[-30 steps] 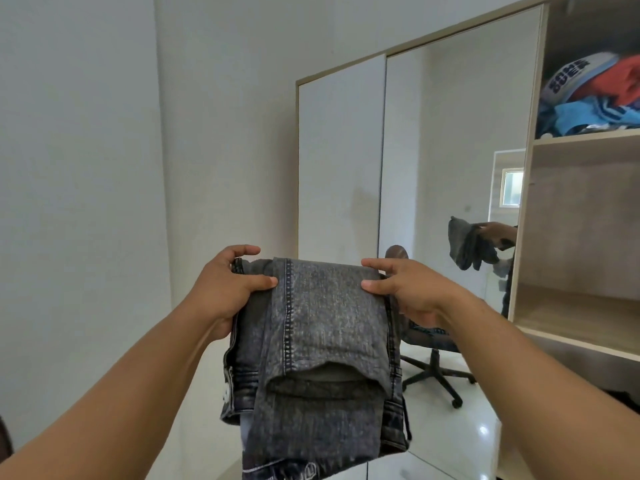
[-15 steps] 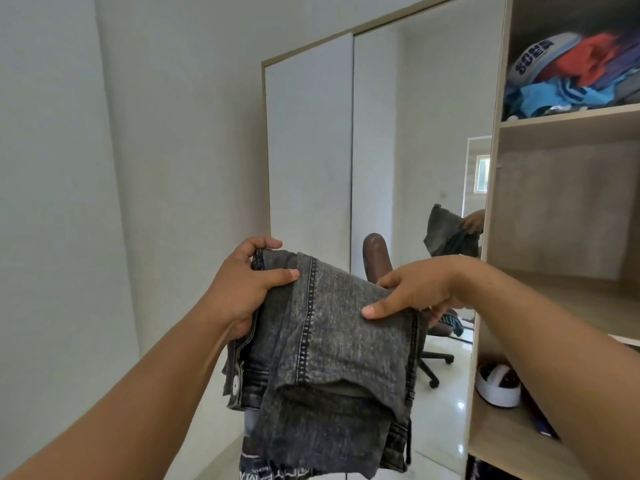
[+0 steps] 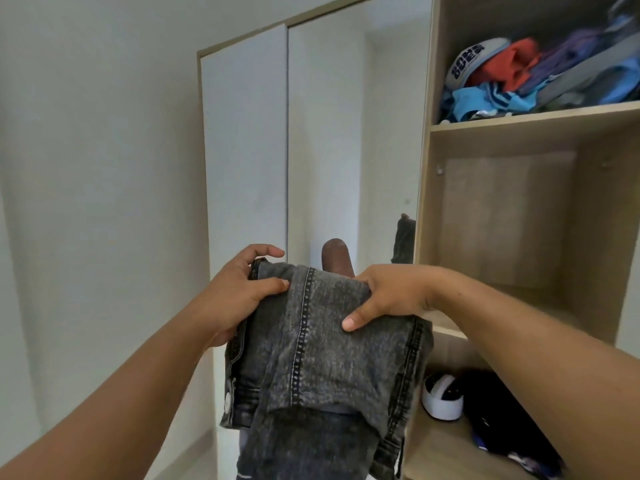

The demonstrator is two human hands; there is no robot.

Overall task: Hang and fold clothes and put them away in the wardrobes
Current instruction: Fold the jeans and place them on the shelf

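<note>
A folded pair of dark grey washed jeans (image 3: 322,362) hangs in front of me at chest height. My left hand (image 3: 239,292) grips its upper left edge, thumb on top. My right hand (image 3: 388,296) holds the upper right edge, thumb pressed on the fabric. The open wardrobe (image 3: 424,188) with light wood shelves stands just to the right of the jeans. Its middle shelf (image 3: 450,329) sits behind my right wrist and shows bare wood.
The upper shelf holds a heap of blue, red, purple and grey clothes (image 3: 530,74). A white and black cap (image 3: 441,398) and dark items (image 3: 498,420) lie on the lower shelf. Mirrored sliding doors (image 3: 325,140) are behind, a white wall (image 3: 97,168) to the left.
The view has swung right and closer to the open wardrobe. Both hands have kept hold of the jeans and carried them toward the shelves; my right hand now lies further over the fabric.
</note>
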